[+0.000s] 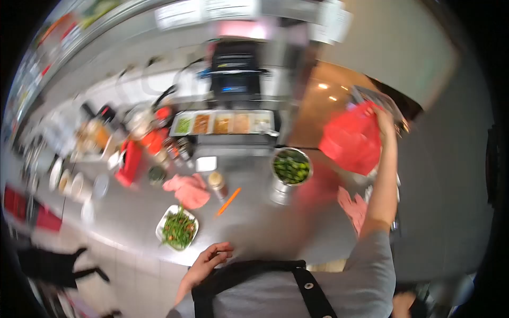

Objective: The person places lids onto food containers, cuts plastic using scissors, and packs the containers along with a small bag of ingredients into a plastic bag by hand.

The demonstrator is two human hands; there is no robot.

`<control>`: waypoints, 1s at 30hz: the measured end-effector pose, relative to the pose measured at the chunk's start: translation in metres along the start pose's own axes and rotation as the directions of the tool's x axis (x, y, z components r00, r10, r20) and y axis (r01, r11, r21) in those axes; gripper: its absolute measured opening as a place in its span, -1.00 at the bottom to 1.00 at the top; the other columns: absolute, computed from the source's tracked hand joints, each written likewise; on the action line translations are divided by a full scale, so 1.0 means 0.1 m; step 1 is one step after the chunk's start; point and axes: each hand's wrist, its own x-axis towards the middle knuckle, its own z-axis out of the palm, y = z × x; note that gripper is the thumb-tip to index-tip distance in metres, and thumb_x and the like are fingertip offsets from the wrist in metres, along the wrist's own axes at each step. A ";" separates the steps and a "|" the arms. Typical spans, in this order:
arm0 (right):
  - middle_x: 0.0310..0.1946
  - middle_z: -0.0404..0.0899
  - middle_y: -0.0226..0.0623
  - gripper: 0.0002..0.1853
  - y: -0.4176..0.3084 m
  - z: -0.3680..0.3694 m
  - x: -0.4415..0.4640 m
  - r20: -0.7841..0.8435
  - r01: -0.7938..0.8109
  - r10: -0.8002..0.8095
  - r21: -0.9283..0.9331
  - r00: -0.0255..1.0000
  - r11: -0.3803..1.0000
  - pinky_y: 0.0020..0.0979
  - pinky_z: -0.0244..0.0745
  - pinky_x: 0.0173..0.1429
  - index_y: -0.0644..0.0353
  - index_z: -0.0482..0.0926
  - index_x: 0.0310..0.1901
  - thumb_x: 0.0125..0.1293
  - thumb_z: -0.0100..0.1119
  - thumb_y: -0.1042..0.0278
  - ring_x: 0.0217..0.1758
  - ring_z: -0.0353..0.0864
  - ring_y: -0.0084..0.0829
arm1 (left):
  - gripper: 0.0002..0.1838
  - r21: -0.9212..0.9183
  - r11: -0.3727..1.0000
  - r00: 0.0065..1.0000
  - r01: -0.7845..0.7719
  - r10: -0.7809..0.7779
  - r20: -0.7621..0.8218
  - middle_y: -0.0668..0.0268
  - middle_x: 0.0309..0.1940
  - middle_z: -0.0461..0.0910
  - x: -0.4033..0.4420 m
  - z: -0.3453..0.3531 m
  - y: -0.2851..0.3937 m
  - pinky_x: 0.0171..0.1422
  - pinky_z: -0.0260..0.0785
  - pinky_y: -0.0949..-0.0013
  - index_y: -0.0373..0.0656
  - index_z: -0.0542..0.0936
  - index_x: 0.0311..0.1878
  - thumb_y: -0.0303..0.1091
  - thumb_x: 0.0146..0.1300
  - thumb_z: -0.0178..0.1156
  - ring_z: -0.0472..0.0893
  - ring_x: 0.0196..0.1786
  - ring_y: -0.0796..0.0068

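Note:
My right hand (383, 117) is stretched out at the upper right, its fingers closed on the top of a red plastic bag (351, 139), which hangs over the counter's right part. My left hand (216, 255) is low at the counter's front edge, fingers loosely curled and apart, holding nothing. Just left of it stands a white bowl (159, 231) of green leaves with small reddish bits. A metal container (281, 195) topped with chopped greens (291, 166) stands left of the bag. An orange pen-like stick (228, 202) lies near a shaker bottle (217, 183).
Behind are a tray of toppings (221, 123) and a black device (235, 71). Pink cloths (190, 191) lie on the steel counter (249, 225), another (354, 208) at right. Bottles and a red box (129, 163) crowd the left. Dark-clothed people show at the lower edges.

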 end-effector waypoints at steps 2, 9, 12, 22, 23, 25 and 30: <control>-0.19 0.67 -0.24 -0.78 0.72 -0.08 0.69 0.050 -0.096 0.095 0.020 0.994 0.995 -0.37 0.55 -0.01 0.33 0.57 -0.09 0.40 0.04 0.37 -0.14 0.66 -0.38 | -0.54 0.053 0.998 0.997 0.042 -0.039 -0.062 0.25 0.22 0.49 -0.02 0.04 0.02 0.25 0.35 0.41 -0.18 0.35 0.35 -0.28 0.45 0.09 0.51 0.19 0.48; -0.21 0.67 -0.29 -0.72 2.23 0.24 2.10 0.048 -0.133 0.137 -0.086 0.989 0.987 -0.37 0.50 0.00 0.32 0.60 -0.01 0.34 0.15 0.35 -0.19 0.63 -0.39 | -0.54 0.019 0.998 0.981 -0.060 0.063 -0.183 0.28 0.18 0.50 -0.15 -0.05 -0.01 0.33 0.29 0.40 -0.21 0.36 0.34 -0.35 0.42 0.11 0.45 0.22 0.52; -0.09 0.63 -0.17 -0.63 1.99 0.43 1.74 0.033 -0.328 0.328 -0.019 0.944 0.945 -0.35 0.49 0.11 0.35 0.55 0.10 0.33 0.18 0.34 -0.07 0.62 -0.34 | -0.50 -0.035 0.992 0.966 -0.124 0.112 -0.232 0.25 0.14 0.51 -0.25 -0.17 -0.04 0.32 0.29 0.41 -0.22 0.37 0.33 -0.23 0.41 0.14 0.45 0.19 0.51; -0.03 0.57 -0.11 -0.66 0.43 1.35 -1.41 -0.105 0.582 -0.695 -0.466 0.711 0.666 -0.38 0.47 0.13 0.36 0.47 0.16 0.41 0.06 0.40 0.00 0.57 -0.36 | -0.52 0.006 0.995 0.920 -0.100 0.095 -0.381 0.26 0.15 0.54 -0.86 -1.41 -0.23 0.26 0.32 0.39 -0.18 0.36 0.35 -0.27 0.42 0.10 0.50 0.13 0.54; -0.05 0.58 -0.14 -0.68 0.26 1.68 -1.98 -0.072 0.627 -0.727 -0.454 0.683 0.633 -0.40 0.46 0.13 0.34 0.48 0.15 0.42 0.04 0.42 -0.03 0.57 -0.38 | -0.52 -0.002 0.993 0.917 -0.116 0.106 -0.384 0.26 0.14 0.54 -0.97 -1.58 -0.23 0.26 0.32 0.39 -0.19 0.36 0.35 -0.26 0.42 0.11 0.50 0.13 0.53; -0.10 0.58 -0.24 -0.77 0.07 2.33 -2.97 -0.090 0.551 -0.566 -0.147 0.820 0.822 -0.45 0.48 0.06 0.30 0.53 0.06 0.45 0.02 0.44 -0.11 0.56 -0.48 | -0.52 -0.015 0.990 0.914 -0.137 0.121 -0.386 0.25 0.13 0.55 -1.25 -1.94 -0.22 0.26 0.32 0.39 -0.19 0.37 0.34 -0.24 0.43 0.11 0.50 0.14 0.51; -0.17 0.55 -0.31 -0.83 -0.23 3.97 -4.52 0.144 0.500 -0.487 -0.065 0.861 0.864 -0.50 0.47 -0.11 0.30 0.57 -0.08 0.45 -0.01 0.47 -0.19 0.55 -0.52 | -0.55 0.106 0.983 0.872 -0.150 0.182 -0.454 0.21 0.15 0.54 -2.05 -2.81 -0.09 0.26 0.34 0.35 -0.21 0.39 0.31 -0.24 0.43 0.10 0.52 0.14 0.46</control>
